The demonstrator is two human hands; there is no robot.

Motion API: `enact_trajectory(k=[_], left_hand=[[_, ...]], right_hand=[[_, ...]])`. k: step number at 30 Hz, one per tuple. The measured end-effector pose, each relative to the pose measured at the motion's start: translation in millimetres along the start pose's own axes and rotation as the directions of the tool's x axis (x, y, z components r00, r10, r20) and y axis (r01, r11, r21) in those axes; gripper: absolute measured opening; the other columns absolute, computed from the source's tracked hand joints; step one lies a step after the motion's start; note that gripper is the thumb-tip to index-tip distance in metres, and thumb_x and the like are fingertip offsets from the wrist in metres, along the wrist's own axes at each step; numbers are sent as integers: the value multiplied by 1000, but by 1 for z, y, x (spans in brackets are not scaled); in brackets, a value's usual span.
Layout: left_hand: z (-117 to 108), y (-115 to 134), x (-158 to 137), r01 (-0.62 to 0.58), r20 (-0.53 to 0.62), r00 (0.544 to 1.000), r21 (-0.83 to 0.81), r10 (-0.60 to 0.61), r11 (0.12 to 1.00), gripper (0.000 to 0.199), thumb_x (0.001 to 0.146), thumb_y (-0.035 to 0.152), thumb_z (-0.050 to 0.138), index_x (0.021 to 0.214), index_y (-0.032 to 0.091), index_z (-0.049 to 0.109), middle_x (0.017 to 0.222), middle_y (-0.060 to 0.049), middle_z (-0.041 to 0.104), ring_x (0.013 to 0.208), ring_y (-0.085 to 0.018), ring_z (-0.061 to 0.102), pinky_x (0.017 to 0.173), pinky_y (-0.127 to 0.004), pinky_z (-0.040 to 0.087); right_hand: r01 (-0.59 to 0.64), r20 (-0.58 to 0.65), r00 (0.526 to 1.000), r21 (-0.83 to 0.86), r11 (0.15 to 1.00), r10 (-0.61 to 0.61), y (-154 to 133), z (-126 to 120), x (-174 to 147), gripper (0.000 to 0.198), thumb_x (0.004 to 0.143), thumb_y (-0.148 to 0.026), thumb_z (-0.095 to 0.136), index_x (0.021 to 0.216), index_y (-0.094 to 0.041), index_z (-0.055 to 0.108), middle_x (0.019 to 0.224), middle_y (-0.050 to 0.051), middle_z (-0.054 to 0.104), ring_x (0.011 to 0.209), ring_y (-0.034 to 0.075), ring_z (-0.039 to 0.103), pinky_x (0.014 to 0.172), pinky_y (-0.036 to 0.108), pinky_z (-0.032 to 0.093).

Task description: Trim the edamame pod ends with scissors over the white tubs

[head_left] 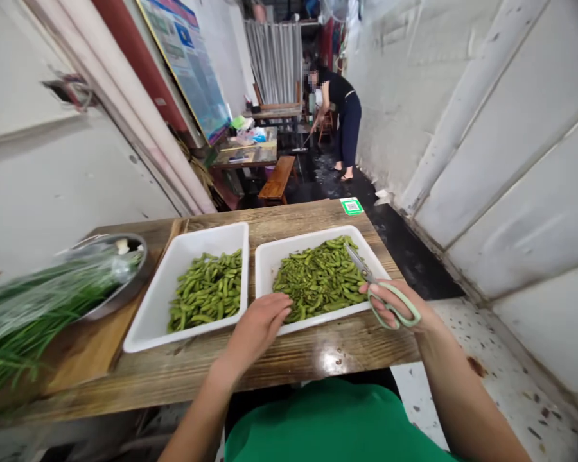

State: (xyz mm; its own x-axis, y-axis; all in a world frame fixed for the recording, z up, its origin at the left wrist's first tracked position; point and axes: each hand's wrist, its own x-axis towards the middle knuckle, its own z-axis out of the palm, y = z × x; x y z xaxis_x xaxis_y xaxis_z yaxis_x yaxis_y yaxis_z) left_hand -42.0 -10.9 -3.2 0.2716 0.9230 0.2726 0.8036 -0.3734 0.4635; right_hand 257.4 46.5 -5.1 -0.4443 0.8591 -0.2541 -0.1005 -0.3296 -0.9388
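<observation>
My right hand grips scissors with pale green handles. Their metal blades point up and left over the right side of a white tray. In that tray lies a heap of green edamame pods, with small trimmings among them. My left hand reaches over the tray's front left corner, fingertips at the pods. Its fingers are bent and close together; whatever they pinch is hidden. To the left, a second white tray holds more green pods, plumper and cleaner looking.
The wooden table carries a metal bowl with bagged green stalks on a wooden board at left. A QR card lies at the far edge. Beyond, a person bends over a mop near a bench.
</observation>
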Motion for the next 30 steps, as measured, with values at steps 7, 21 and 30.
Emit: enact_trajectory(k=[7,21,30], left_hand=[[10,19,36,-6,472,882,5,3,1000,45,89,43,26,119,26,54,131,-4,48,120,-19,42,98,-33,33],[0,-15,63,139,353,930,-77,-103,987,17,72,30,53,73,22,68,75,-7,68,69,-20,60,64,-27,41],[25,16,52,513,426,838,-827,-340,229,24,70,36,62,81,16,53,78,-7,68,67,-14,62,66,-28,47]], right_hand=[[36,-1,999,-9,999,-36,-3,3,2,37,76,-44,59,93,-11,56,52,-6,41,31,3,34,29,17,25],[5,-38,999,-61,998,-8,-5,8,-1,37,77,-47,57,90,-12,54,52,-6,41,33,4,35,29,16,28],[108,110,992,-456,883,-64,-13,47,-19,38,82,-51,46,97,-17,51,64,-2,47,53,10,47,51,21,41]])
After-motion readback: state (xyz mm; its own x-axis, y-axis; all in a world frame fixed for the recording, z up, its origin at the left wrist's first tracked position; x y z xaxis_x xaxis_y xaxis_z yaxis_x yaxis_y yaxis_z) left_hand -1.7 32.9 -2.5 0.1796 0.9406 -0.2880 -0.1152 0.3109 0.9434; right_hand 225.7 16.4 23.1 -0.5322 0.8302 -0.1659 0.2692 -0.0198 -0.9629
